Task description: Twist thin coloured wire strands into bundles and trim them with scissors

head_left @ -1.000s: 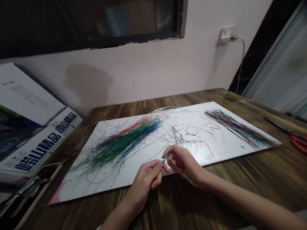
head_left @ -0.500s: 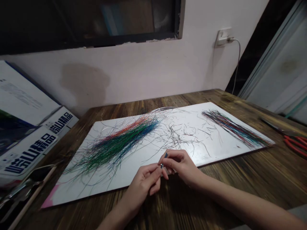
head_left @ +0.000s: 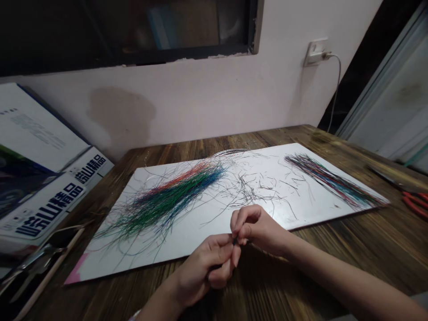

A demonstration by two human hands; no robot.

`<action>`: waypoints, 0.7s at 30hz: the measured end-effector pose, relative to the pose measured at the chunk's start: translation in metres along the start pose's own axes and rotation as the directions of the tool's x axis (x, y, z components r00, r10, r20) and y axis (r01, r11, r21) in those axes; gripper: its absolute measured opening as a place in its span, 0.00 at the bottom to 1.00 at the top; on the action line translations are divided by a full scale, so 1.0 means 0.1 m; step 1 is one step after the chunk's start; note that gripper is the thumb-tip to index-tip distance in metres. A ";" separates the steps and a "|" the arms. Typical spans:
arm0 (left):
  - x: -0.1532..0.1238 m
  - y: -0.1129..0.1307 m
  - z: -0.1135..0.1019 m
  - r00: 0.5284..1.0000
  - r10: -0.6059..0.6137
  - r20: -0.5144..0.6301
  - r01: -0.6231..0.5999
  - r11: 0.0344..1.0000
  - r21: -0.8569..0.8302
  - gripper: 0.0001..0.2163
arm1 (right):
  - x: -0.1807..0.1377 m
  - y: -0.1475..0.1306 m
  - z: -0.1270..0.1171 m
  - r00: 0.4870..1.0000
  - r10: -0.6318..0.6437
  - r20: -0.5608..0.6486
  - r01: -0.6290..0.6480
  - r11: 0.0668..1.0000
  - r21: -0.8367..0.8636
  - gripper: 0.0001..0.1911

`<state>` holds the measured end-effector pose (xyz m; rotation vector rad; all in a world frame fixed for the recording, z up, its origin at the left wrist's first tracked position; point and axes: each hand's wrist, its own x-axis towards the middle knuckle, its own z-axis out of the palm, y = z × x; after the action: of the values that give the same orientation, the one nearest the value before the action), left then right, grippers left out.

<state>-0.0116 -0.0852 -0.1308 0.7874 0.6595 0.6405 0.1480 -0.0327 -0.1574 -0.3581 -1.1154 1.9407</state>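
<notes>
My left hand (head_left: 209,263) and my right hand (head_left: 257,226) meet just in front of the white board's (head_left: 187,243) near edge, fingers bent in a pinch. Between their fingertips is a small dark piece (head_left: 234,242), mostly covered; its kind cannot be made out. Beyond my hands, short dark wire scraps (head_left: 249,191) lie scattered over the board. A loose spread of thin red, green and blue wires (head_left: 174,194) covers its left half. On the right side rests a tighter bundle of multicoloured wires (head_left: 331,178).
Red-handled scissors or a similar tool (head_left: 414,200) lie at the right on the wooden table (head_left: 337,263). Printed boxes (head_left: 50,209) stand at the left, beside metal tools (head_left: 36,263). A plugged-in cable (head_left: 339,84) hangs from the wall socket (head_left: 316,51).
My right fingers have curled further over the small piece, so less of it shows. Both hands have shifted slightly right in the picture, as has the whole scene.
</notes>
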 end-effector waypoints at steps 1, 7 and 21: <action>0.00 0.00 0.00 1.000 0.016 -0.007 -0.016 1.000 0.022 0.14 | 0.00 0.01 0.00 1.000 -0.011 -0.007 0.011 1.000 0.002 0.05; 0.02 -0.02 0.00 0.991 0.068 -0.120 -0.054 0.992 0.111 0.14 | 0.03 -0.03 -0.01 0.987 -0.116 -0.113 0.117 0.993 0.005 0.06; 0.03 0.02 -0.01 0.981 0.144 -0.133 -0.101 0.953 0.286 0.15 | 0.00 -0.15 0.02 0.970 -0.077 -0.229 0.070 0.997 -0.038 0.06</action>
<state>-0.0108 -0.0814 -0.1310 1.0539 0.8579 0.7360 0.1546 -0.0300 -0.1441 -0.5366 -0.9919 1.7685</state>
